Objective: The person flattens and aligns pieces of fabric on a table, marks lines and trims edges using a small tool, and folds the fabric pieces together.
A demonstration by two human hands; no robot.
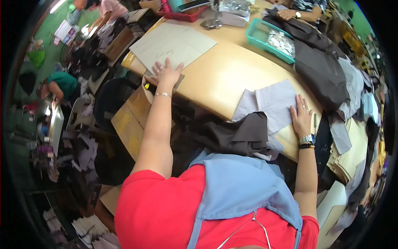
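My left hand rests with fingers spread on the near corner of a flat grey board, which has faint writing on it. On the right side of the table, my right hand lies flat at the edge of a light grey fabric piece. Dark brown fabric hangs over the table's front edge beside the grey piece, close to my body. A thin green pen-like item lies just right of my right hand.
The wooden table carries a teal basket of small white pieces and a red tray. Dark garments drape along the right edge, above stacked paper sheets. A person's hand rests across the table; other people work at left.
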